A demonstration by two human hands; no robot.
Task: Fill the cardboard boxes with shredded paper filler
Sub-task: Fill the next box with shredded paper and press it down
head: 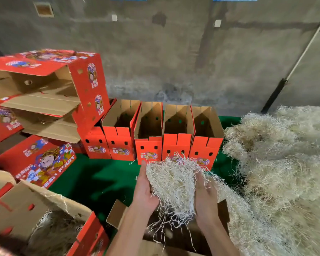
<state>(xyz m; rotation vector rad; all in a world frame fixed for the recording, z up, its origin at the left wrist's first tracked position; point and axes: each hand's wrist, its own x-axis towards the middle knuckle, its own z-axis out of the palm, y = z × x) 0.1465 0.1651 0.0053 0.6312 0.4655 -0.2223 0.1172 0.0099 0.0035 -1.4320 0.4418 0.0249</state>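
Fingers (143,174) of our left hand (145,189) lie nearly straight along the 9 o'clock side of a wad (172,183) of shredded filler, while our right hand (204,196) cups the 3 o'clock side, its fingers loosely curved into the strands; we press the wad between both palms, we judge, because the stuff is springy and would shed from a one-handed grab. We hold it right above an open box (224,209) at 6 o'clock, whose flaps stand outward, so loose strands trailing down fall inside and not onto the green floor (92,180). That box looks only thinly filled so far. The big heap (281,154) of filler lies at 3 o'clock, just beside the box, keeping each scoop a short reach. At 12 o'clock a row (150,130) of five red boxes stands open, touching side by side, apparently empty, lined up to be filled in turn. At 8 o'clock another box (44,215) already shows filler inside, set aside. At 10 o'clock more boxes (44,85) lie stacked on their sides.
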